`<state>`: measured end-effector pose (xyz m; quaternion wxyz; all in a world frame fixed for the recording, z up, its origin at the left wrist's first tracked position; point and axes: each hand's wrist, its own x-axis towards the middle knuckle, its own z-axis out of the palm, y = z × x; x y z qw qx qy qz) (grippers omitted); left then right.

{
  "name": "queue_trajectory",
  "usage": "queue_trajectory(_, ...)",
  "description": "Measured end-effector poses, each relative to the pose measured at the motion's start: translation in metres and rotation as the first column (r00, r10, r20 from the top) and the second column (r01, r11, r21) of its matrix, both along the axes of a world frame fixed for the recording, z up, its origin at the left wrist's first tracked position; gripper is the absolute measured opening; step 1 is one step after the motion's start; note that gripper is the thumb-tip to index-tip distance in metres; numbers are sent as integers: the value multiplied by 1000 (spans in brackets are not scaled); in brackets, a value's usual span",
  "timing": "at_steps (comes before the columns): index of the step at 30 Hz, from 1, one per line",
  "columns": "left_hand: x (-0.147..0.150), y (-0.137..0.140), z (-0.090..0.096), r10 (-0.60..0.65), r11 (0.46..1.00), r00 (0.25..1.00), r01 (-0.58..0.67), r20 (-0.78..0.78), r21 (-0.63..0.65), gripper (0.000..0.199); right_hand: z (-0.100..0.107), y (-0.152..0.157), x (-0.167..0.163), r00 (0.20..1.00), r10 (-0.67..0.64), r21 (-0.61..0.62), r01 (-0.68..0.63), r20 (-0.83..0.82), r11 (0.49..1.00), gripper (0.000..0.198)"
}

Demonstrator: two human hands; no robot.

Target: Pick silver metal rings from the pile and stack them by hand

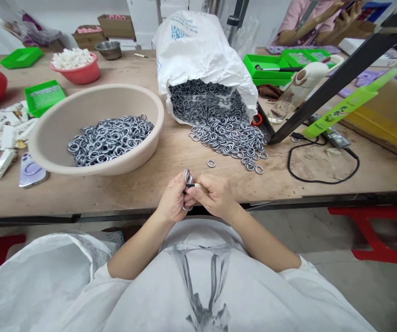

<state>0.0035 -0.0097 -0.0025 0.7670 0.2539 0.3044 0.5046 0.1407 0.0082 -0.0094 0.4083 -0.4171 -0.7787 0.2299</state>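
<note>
My left hand [172, 198] is closed on a few grey rings [188, 176], one standing up above the fingertips and another showing below them. Closed around a small tool [201, 187] with a pale handle and a dark end, my right hand [215, 196] meets the left one at the table's front edge. The dark end touches or lies close against the rings; which, I cannot tell. Behind the hands lies a single loose ring [211, 163]. A beige basin [129, 161] holds many such rings, and more spill from a white sack [198, 50].
White plastic pieces [3, 138] and a phone [32, 170] lie left of the basin. A slanted dark metal bar [326, 85], a green-sleeved blade-like item [343, 108] and a black cable [290, 161] occupy the right. Across the table sits another person [309, 23]. A red stool [374, 230] stands below.
</note>
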Motion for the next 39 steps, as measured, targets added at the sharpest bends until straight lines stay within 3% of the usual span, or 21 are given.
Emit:
queue_trajectory(3,-1,-4,2,-92,995,995,93,-42,40,49,-4,13,11,986,-160,-113,153,-56,982,53)
queue_trajectory(6,-2,-4,3,-84,994,992,90,-90,64,50,-3,17,21,960,-245,-128,228,-137,965,52)
queue_trajectory(13,-5,2,-1,28,985,978,8,-207,173,49,19,-7,17,998,61,26,-61,1,998,45)
queue_trajectory(17,-7,3,-4,14,979,970,36,-244,199,47,25,-13,16,995,78,65,-82,55,995,44)
queue_trajectory(20,-8,1,-9,-12,970,962,78,-274,230,46,23,-10,18,993,97,23,-99,71,995,46)
queue_trajectory(23,-11,-4,-11,-66,932,925,191,-374,308,45,13,7,24,996,19,-89,-11,89,996,51)
queue_trajectory(24,-14,-4,-8,-57,915,906,215,-420,341,45,8,16,28,992,-74,-117,86,100,989,53)
queue_trajectory(26,-26,0,3,71,891,856,176,-512,419,45,-2,35,35,963,-225,-168,248,146,954,53)
queue_trajectory(28,-47,13,22,378,835,719,8,-583,550,44,-11,52,42,903,-321,-204,384,284,900,46)
queue_trajectory(29,-60,22,33,548,766,573,-51,-609,640,42,-15,58,43,868,-342,-197,430,360,881,40)
queue_trajectory(30,-75,31,45,698,683,358,-72,-621,727,38,-17,63,44,832,-350,-178,459,431,871,35)
queue_trajectory(31,-89,41,55,784,619,82,-32,-615,785,32,-19,66,44,801,-347,-156,471,488,868,34)
queue_trajectory(32,-104,51,64,777,612,-209,29,-594,790,29,-20,68,42,776,-341,-135,475,531,870,35)
queue_trajectory(33,-117,60,71,688,675,-414,64,-596,735,29,-20,69,41,756,-334,-122,475,562,872,36)
queue_trajectory(34,-129,67,76,585,757,-543,99,-602,646,32,-20,70,39,741,-330,-115,478,584,871,34)
queue_trajectory(35,-139,73,78,498,826,-627,134,-599,547,37,-20,70,38,730,-332,-111,485,597,867,32)
queue_trajectory(37,-150,80,79,403,890,-699,147,-591,433,47,-21,72,37,727,-343,-108,495,595,862,29)
queue_trajectory(39,-151,80,76,447,853,-690,137,-569,503,48,-21,73,38,760,-359,-131,498,542,857,25)
